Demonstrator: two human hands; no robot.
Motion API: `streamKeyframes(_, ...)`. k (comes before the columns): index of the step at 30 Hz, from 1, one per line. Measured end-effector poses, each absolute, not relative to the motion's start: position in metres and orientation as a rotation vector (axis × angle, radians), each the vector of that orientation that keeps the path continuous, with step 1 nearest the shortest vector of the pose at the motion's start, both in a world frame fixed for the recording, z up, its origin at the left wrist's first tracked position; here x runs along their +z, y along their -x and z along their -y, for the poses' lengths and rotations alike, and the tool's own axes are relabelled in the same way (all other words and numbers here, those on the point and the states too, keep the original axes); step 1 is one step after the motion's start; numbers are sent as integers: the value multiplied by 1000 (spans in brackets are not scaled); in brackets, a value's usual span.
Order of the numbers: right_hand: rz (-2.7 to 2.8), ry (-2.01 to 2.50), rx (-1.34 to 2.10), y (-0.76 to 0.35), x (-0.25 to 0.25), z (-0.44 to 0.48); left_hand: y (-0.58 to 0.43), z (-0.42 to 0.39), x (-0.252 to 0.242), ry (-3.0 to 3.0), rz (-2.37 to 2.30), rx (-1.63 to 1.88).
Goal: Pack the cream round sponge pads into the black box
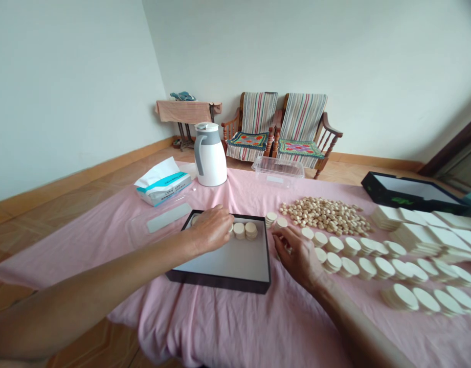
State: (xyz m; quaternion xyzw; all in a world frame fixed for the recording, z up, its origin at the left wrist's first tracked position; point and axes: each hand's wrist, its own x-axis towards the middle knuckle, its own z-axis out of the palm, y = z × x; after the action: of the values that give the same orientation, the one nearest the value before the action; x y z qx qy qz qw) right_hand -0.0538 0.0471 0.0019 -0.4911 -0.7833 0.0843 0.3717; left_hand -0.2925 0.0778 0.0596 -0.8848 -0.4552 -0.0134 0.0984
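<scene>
While the nearest stack of wooden discs (282, 223) stands upright on the pink cloth (212, 327), just beyond the box's right wall, the right hand (298, 255) is clearly the nearer one, its fingertips at the stack's near side. From the left hand (212, 230) that stack lies to the right, across the wall of the box (227, 284). Inside, a row of disc stacks (239, 231) runs side to side along the far wall, and the left hand reaches over its left part. The right hand's fingers are curled, the left's bent downward; whether either pinches a disc I cannot tell. Farther right, more disc stacks (349, 267) stand in rows, with a heap of small wooden pieces (327, 216) behind them.
</scene>
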Motion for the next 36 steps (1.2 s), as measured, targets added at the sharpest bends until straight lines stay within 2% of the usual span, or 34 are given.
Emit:
streamKeyframes(9, 2014, 1255, 263, 55, 6, -45, 286, -77, 58, 2586, 1307, 44)
streamKeyframes(20, 2015, 1244, 252, 54, 4, -45, 290, -76, 58, 2700, 1346, -229)
streamKeyframes(26, 2011, 1224, 239, 55, 6, -44, 286, -72, 65, 2870, 1254, -220)
streamKeyframes(28, 2005, 1214, 231, 54, 6, -44, 290, -73, 69, 2875, 1279, -299)
streamKeyframes(33, 1984, 1220, 191, 53, 4, -45, 326, -78, 86, 2553, 1575, -779)
streamKeyframes(36, 1966, 1213, 176, 53, 3, -45, 357, -77, 87, 2327, 1840, -796)
